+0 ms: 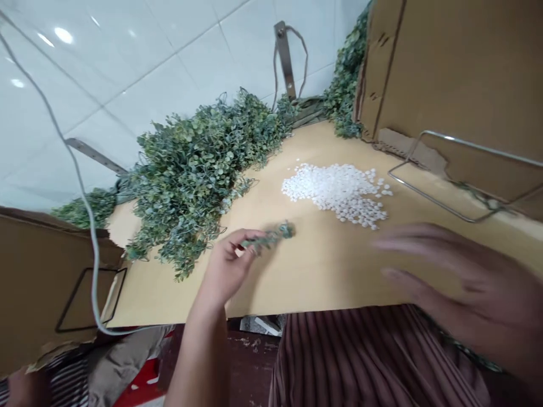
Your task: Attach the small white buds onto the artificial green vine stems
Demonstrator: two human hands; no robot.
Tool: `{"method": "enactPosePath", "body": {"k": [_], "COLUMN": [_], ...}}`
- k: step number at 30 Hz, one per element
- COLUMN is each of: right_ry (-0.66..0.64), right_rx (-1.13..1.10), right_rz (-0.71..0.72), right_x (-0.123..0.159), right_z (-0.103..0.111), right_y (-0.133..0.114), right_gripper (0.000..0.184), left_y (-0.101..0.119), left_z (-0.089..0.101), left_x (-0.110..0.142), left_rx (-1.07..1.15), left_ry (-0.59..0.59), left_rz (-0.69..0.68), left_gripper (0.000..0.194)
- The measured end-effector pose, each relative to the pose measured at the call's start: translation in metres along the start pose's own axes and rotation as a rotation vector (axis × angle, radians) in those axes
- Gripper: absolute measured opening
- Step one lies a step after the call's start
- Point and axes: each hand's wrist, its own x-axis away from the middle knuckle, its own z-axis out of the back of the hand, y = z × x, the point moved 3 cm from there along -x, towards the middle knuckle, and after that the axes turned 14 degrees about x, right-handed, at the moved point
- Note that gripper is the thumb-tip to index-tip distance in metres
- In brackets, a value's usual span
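My left hand (231, 261) pinches a small sprig of artificial greenery (271, 237) between thumb and fingers, just above the board. The sprig's leafy end points right. My right hand (458, 277) is at the right, smeared by motion, with thumb and fingers apart and nothing seen between them. Beyond it lies a spread pile of small white discs (335, 189). Left of the pile, a large heap of green artificial foliage (195, 158) covers the back of the board.
A tan board (305, 277) forms the worktop. Cardboard boxes (462, 73) flank it, with a metal wire frame (441, 198) at the right. A pale cable (87, 198) hangs at the left. Metal brackets (285, 59) stand against the tiled wall. Another person's hand (27, 387) is at lower left.
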Motion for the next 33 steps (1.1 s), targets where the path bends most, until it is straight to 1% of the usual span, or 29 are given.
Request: {"method": "enactPosePath", "body": {"k": [1, 2, 3, 5, 7, 9, 12, 14, 16, 19, 22, 25, 28, 31, 33], "right_ry": [-0.019, -0.045, -0.088, -0.139, -0.187, -0.205, -0.2, -0.201, -0.203, -0.208, -0.186, -0.156, -0.127, -0.079, -0.048], "right_rx": [0.007, -0.015, -0.034, -0.053, -0.063, -0.08, -0.153, -0.226, -0.302, -0.376, -0.376, -0.394, -0.436, -0.512, -0.575], "right_rz": [0.082, 0.128, 0.153, 0.157, 0.104, 0.021, -0.12, -0.22, -0.322, -0.433, -0.508, -0.61, -0.714, -0.771, -0.801], "right_x": [-0.007, -0.014, -0.02, -0.025, -0.022, -0.014, -0.005, -0.002, -0.001, 0.0, 0.002, 0.008, 0.016, 0.023, 0.026], "right_z": [-0.005, -0.013, -0.021, -0.037, -0.047, -0.051, -0.05, -0.049, -0.05, -0.053, -0.056, -0.055, -0.048, -0.038, -0.033], "right_y": [-0.01, -0.018, -0.023, -0.028, -0.024, -0.015, -0.001, 0.004, 0.005, 0.004, 0.003, 0.008, 0.015, 0.023, 0.027], "right_gripper": [0.023, 0.024, 0.023, 0.023, 0.023, 0.022, 0.011, 0.006, 0.005, 0.01, 0.016, 0.017, 0.021, 0.019, 0.02], "left_y": [0.005, 0.008, 0.009, 0.008, 0.003, -0.002, -0.005, -0.005, -0.004, -0.002, -0.001, 0.001, 0.002, -0.001, -0.004], "left_z": [-0.017, -0.032, -0.046, -0.067, -0.079, -0.082, -0.081, -0.081, -0.084, -0.092, -0.097, -0.093, -0.083, -0.081, -0.087], "left_x": [0.005, 0.01, 0.013, 0.016, 0.015, 0.012, 0.009, 0.007, 0.007, 0.007, 0.008, 0.006, -0.003, -0.022, -0.037], "left_rx": [0.022, 0.046, 0.08, 0.164, 0.275, 0.404, 0.528, 0.522, 0.497, 0.491, 0.479, 0.435, 0.352, 0.181, 0.015], "left_ry": [-0.078, -0.149, -0.196, -0.241, -0.23, -0.187, -0.119, -0.099, -0.099, -0.121, -0.15, -0.133, -0.1, -0.094, -0.116], "left_rz": [-0.025, -0.036, -0.041, -0.028, 0.026, 0.098, 0.164, 0.173, 0.169, 0.169, 0.164, 0.129, 0.073, 0.012, -0.038], "left_gripper": [0.013, 0.015, 0.017, 0.018, 0.016, 0.016, 0.019, 0.018, 0.019, 0.021, 0.021, 0.019, 0.016, 0.013, 0.013]}}
